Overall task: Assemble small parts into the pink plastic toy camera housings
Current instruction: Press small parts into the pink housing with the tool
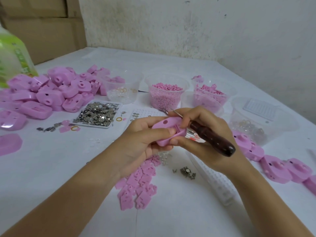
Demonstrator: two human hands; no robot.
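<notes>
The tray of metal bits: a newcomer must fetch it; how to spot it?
Find the heap of pink housings, left on the table. The tray lies beside its right edge. Only it is flat, white and piled with shiny silver pieces.

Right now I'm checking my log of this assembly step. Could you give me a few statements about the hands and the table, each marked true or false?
1. The left hand holds a pink housing. True.
2. The right hand is empty. False: it grips a tool with a dark wooden handle.
3. The tray beside the pile of housings holds silvery metal bits. True.
4. The green bottle stands at the table's right edge. False: it is at the far left.
</notes>
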